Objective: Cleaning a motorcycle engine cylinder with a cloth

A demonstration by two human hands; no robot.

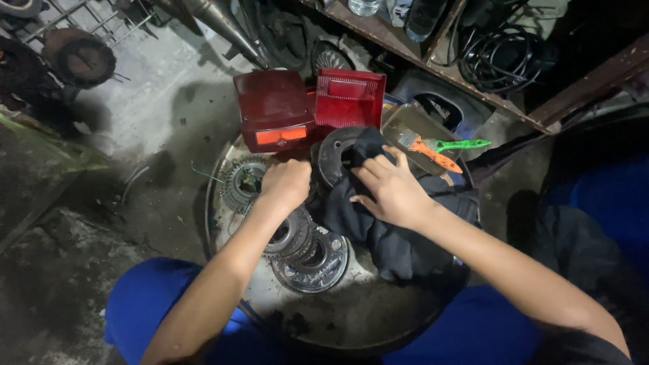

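My left hand [287, 182] is closed, knuckles up, gripping the left side of a round dark metal disc [336, 154] that stands tilted in a wide metal pan [358, 318]. My right hand [389, 189] presses a black cloth [399, 236] against that disc, fingers spread over the fabric. Below my left wrist lie stacked ring-shaped clutch plates [311, 260]. A toothed gear [242, 184] rests at the pan's left side.
Two red tail-light housings [274, 108] [349, 98] stand at the pan's far rim. A small tray [412, 122] holds an orange-handled brush [433, 154] and a green-handled one [463, 144]. A shelf with coiled cables [503, 57] is behind. My blue-clad knees flank the pan.
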